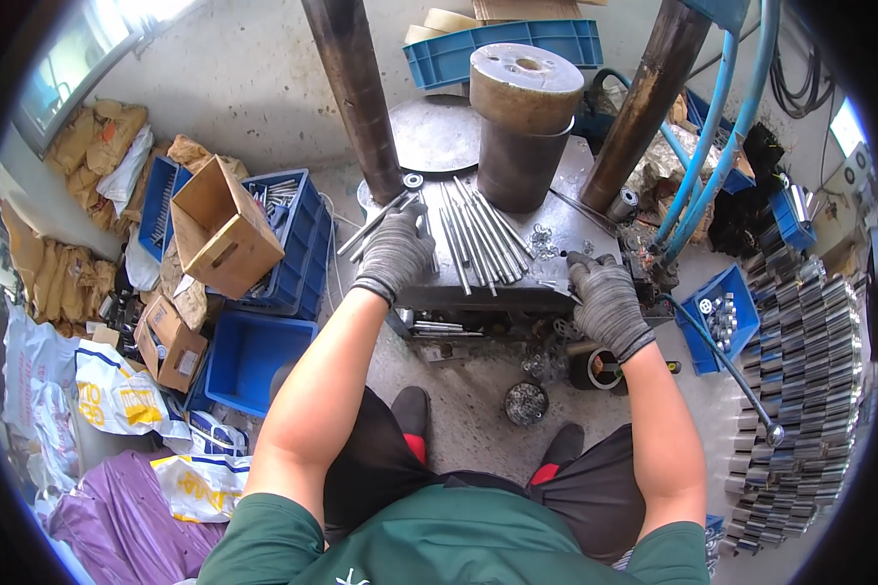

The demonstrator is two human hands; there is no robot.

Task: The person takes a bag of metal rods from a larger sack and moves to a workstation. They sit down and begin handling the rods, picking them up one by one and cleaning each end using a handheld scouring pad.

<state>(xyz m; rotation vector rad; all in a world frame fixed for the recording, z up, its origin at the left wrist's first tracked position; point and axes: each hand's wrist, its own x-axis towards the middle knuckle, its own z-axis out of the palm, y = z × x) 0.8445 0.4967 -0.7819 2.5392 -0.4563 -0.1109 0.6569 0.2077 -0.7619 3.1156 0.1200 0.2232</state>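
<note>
My left hand [397,252], in a grey knit glove, is closed at the left of the press table, its fingers curled about a metal rod [372,226]; the grip itself is partly hidden. Beside it a fan of bright metal rods [478,237] lies on the steel table. My right hand [607,300], gloved alike, is closed at the table's front right edge. A small pointed metal tool [557,287] sticks out from its fingers; its kind is unclear. Just beyond lie small metal rings [544,239]. A small round ring-shaped part [413,181] rests near the left column.
A thick steel cylinder [523,161] stands mid-table between two columns [356,97]. Blue hoses [698,171] and a ball-ended lever [773,433] are at the right, near stacked metal parts [800,390]. Blue crates [263,363] and cardboard boxes [226,234] fill the left.
</note>
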